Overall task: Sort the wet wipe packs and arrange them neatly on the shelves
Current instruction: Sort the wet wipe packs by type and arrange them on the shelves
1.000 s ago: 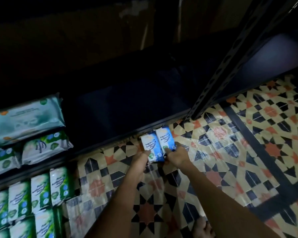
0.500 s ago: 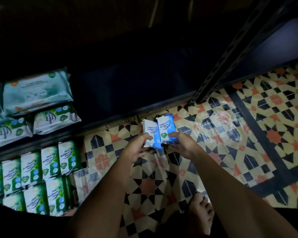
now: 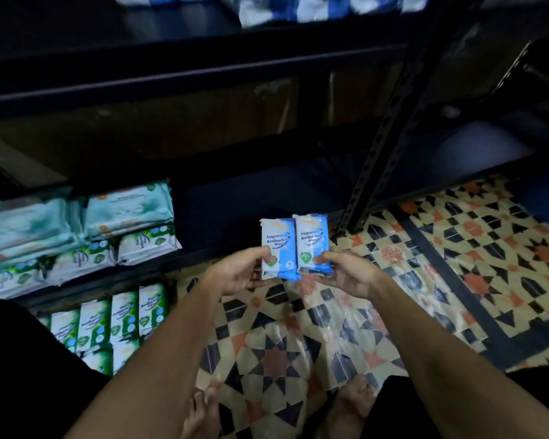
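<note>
Head view: dim scene looking down at a patterned floor and a dark metal rack
Shelving unit (image 3: 203,77): black frame with boards across the upper half; everything below is placed against its perforated upright post (image 3: 390,144)
Tiled floor (image 3: 457,264): cream, black and orange star pattern, spreading below and to the right of the post's foot
Teal packs (image 3: 127,207): lying flat on a low shelf well left of the post, long axis roughly sideways
Green-and-white packs on the shelf (image 3: 146,245): lying flat just under the teal ones, same sideways run
Green-and-white packs on the floor (image 3: 121,318): a row standing on end, lower left of the post, long axis up-down, print facing the camera
Left hand (image 3: 235,274): left of and below the post's foot, thumb on the front and fingers curled behind the left blue pack (image 3: 278,248)
Right hand (image 3: 346,274): just below the post's foot, pinching the lower corner of the right blue pack (image 3: 313,240)
Blue packs: held in the air over the floor, side by side and touching, slightly overlapped, long axis upright, tops pointing toward the shelves, printed faces toward the camera
Bare feet (image 3: 352,403): at the bottom edge, far below the post
</note>
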